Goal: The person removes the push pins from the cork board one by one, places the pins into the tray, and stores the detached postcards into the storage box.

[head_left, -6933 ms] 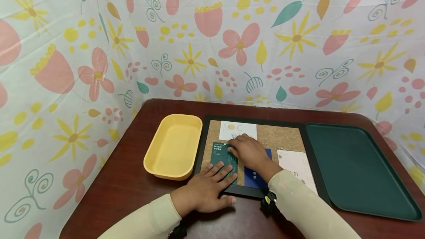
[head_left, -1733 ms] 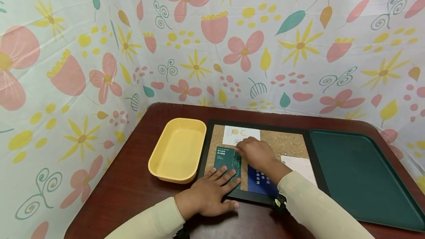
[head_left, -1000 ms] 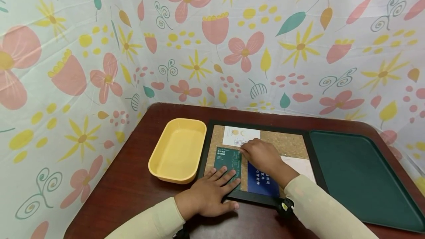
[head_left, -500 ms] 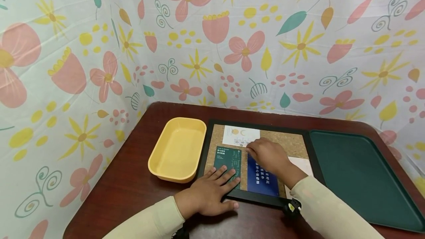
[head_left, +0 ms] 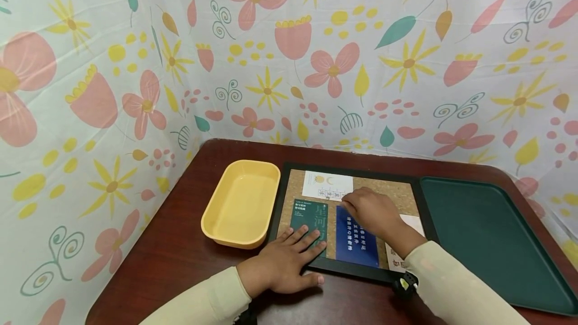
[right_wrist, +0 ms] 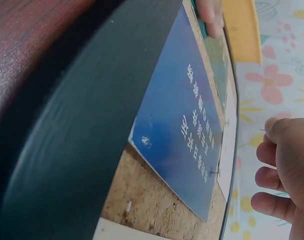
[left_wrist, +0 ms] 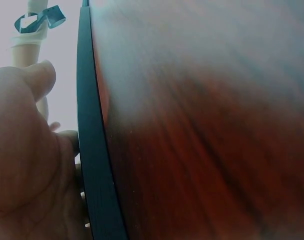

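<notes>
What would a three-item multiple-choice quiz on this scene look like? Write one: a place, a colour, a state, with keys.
1. Where is the yellow tray?
A. left of the cork board
B. on the green tray
C. on the board
2. The card under the right hand is
A. red
B. blue
C. yellow
3. The right hand
A. lies flat
B. pinches a pin
C. grips a tray

1 A: it sits beside the board's left frame.
2 B: the blue card shows below the knuckles.
3 B: the wrist view shows the pin at the curled fingertips.
</notes>
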Available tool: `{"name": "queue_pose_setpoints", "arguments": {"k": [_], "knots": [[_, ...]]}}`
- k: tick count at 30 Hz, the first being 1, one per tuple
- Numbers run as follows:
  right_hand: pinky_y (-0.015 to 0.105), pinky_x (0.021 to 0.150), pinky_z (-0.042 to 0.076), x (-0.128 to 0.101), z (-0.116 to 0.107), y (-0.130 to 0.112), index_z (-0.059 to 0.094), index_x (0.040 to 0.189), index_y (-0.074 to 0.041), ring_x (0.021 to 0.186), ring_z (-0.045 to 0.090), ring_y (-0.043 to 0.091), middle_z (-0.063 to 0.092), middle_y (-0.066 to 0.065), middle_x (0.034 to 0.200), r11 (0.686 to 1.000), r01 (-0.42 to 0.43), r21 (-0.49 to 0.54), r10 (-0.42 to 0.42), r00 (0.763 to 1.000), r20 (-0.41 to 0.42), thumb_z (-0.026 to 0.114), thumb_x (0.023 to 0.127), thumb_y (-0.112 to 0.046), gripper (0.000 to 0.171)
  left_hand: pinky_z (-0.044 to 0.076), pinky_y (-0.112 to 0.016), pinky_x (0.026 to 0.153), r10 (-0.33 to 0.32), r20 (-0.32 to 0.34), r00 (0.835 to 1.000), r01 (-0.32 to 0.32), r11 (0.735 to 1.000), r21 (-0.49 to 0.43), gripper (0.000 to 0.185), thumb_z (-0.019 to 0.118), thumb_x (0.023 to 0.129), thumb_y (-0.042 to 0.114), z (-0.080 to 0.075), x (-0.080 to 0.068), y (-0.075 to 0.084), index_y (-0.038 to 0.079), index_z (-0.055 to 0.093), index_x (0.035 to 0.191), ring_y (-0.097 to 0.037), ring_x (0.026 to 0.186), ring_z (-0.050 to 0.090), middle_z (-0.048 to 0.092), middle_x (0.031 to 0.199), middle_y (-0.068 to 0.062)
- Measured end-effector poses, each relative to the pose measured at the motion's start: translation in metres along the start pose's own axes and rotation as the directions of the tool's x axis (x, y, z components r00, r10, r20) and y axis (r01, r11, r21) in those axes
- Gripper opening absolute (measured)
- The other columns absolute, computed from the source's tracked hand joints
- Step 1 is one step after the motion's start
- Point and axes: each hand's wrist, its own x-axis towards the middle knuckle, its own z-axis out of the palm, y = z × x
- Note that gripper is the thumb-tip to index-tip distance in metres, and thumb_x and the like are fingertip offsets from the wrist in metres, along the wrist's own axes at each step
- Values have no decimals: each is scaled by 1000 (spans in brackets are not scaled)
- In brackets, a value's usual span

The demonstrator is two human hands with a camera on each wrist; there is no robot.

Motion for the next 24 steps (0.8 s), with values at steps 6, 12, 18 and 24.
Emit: {"name": "queue_pose_setpoints", "arguments": {"k": [6, 12, 18, 24], "knots": [[47, 76, 60, -2, -1, 2, 79, 108, -14, 103, 68, 25, 75, 2, 103, 1000, -15, 7, 15, 1000, -9, 72, 99, -32, 21, 8, -49, 125, -2, -4, 1000, 2, 1000, 10, 77, 23, 101, 75, 1, 1, 0, 35, 15, 165, -20, 157, -2, 5, 171, 7], [46, 76, 60, -6, -5, 5, 79, 108, -14, 100, 69, 23, 75, 1, 101, 1000, -19, 7, 19, 1000, -1, 72, 99, -32, 21, 8, -49, 125, -5, 1, 1000, 5, 1000, 13, 77, 23, 100, 76, 1, 1, 0, 36, 13, 165, -20, 157, -2, 5, 171, 7], [47, 76, 60, -12, -5, 11, 79, 108, -14, 102, 69, 25, 75, 3, 103, 1000, -21, -11, 21, 1000, -9, 72, 98, -33, 23, 7, -48, 125, -3, 6, 1000, 3, 1000, 11, 77, 22, 100, 76, 2, 1, -1, 36, 13, 165, -20, 157, -3, 4, 171, 8], [48, 76, 60, -18, -5, 16, 79, 108, -14, 103, 69, 26, 75, 2, 102, 999, -28, -16, 27, 999, -20, 73, 98, -32, 22, 7, -48, 125, 2, 8, 1000, -2, 1000, 7, 77, 20, 100, 76, 4, 2, -1, 36, 13, 165, -20, 156, -3, 4, 171, 8]]}}
